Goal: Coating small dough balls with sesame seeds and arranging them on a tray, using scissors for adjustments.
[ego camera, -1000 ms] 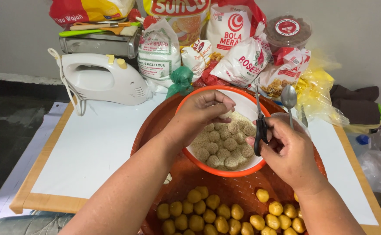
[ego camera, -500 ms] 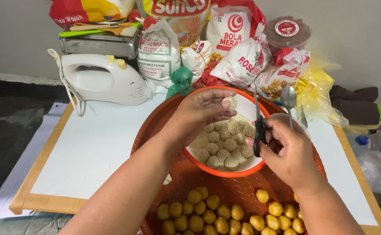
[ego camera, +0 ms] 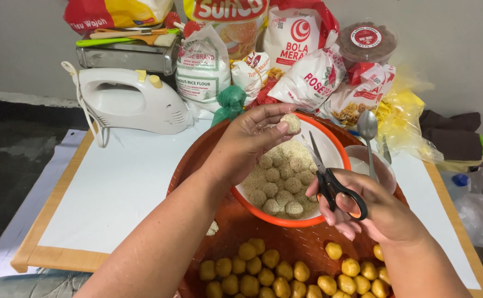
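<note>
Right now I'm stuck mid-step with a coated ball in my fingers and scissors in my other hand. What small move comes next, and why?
Probably bring the scissors up to the ball and snip its top. The left hand pinches one crumb-coated ball above the orange bowl, and the right hand holds the scissors with blades pointing toward it, a short gap away. That is only my judgement.
</note>
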